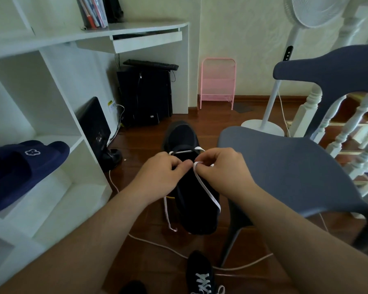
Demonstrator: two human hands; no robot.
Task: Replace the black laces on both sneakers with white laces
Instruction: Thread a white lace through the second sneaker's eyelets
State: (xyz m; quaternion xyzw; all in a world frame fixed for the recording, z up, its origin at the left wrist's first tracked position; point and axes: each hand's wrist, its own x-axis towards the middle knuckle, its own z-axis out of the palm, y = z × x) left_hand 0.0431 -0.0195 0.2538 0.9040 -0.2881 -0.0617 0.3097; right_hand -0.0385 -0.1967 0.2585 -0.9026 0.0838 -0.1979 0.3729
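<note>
Second sneaker (189, 187) sits on the wooden floor (149, 225), toe pointing away, just left of the blue chair (285, 170). The white lace (206, 189) is in the bottom eyelets only: one bar crosses near the toe, the right end runs back over the tongue and off the shoe's right side, and the left end trails onto the floor on the left.

Left hand (162, 172) has its fingers curled down onto the left eyelet row. It seems to be pinching the upper or the lace there, but the exact hold is hidden by the hand. Right hand (219, 164) pinches the right lace end, looped over a fingertip, just above the eyelet row.

The other sneaker (200, 274), at the bottom edge, already shows white criss-cross lacing, so my estimate is the task is past halfway, with this shoe barely started.

To do the step well:
- Keep the flat lace untwisted before feeding it.
- Steady the eyelet flap with the left hand.
- Push the tip through the next eyelet on the opposite side.
- Pull snug, not tight.
- Check both ends stay even; the left one looks slack on the floor.

A white cable (157, 245) lies nearby, so don't mistake it for the lace.
</note>
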